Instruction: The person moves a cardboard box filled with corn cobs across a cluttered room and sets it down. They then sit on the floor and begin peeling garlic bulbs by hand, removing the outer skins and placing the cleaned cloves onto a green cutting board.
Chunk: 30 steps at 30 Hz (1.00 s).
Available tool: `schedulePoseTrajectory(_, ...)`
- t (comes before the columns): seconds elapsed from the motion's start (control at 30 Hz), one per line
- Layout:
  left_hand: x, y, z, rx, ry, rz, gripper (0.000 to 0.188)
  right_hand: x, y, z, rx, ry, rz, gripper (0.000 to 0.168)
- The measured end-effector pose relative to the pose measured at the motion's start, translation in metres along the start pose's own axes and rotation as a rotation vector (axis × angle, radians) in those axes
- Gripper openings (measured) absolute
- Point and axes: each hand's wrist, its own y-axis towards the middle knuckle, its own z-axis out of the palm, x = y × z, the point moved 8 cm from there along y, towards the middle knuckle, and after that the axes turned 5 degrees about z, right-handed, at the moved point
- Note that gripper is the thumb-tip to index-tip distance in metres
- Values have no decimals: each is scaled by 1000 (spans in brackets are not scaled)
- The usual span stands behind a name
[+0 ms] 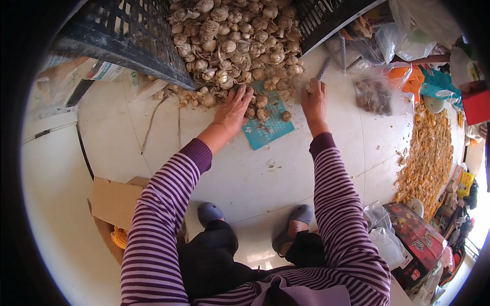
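A large heap of dry garlic bulbs (237, 46) spreads over the floor at the top of the view. My left hand (234, 109) reaches palm down over the heap's near edge, beside a few loose bulbs (262, 114). Its fingertips touch garlic, but whatever is under the palm is hidden. Those loose bulbs lie on a teal printed sheet (268, 132), partly covered by the heap. To the right of the sheet, my right hand (315, 105) is curled around what looks like a garlic bulb (309, 88), mostly hidden by the fingers. A grey patterned strip (323, 69) shows just beyond that hand.
Black slatted plastic crates (126, 46) flank the heap. A clear bag of dark contents (373, 95) lies right of my right hand. Orange-yellow dried pieces (425, 160) cover the floor farther right. A cardboard box (115, 202) holding corn (119, 237) stands lower left.
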Motion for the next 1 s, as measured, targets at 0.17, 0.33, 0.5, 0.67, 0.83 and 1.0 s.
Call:
schedulePoseTrajectory(0.17,-1,7,-1,-27,-70,30,88,3,-17,-5,8,17,49,38)
schedulePoseTrajectory(0.33,8,3,7,-62,-104,34,87,27,-50,-22,-80,236,112,36)
schedulePoseTrajectory(0.5,4,7,4,-132,-248,60,86,74,-97,16,152,291,194,45)
schedulePoseTrajectory(0.67,3,9,2,-185,-275,70,80,102,-101,38,120,348,242,45)
schedulePoseTrajectory(0.83,12,24,10,-172,-627,74,73,105,-92,50,30,442,246,42)
schedulePoseTrajectory(1.0,21,19,9,-154,-933,20,64,101,-110,78,382,1087,715,41)
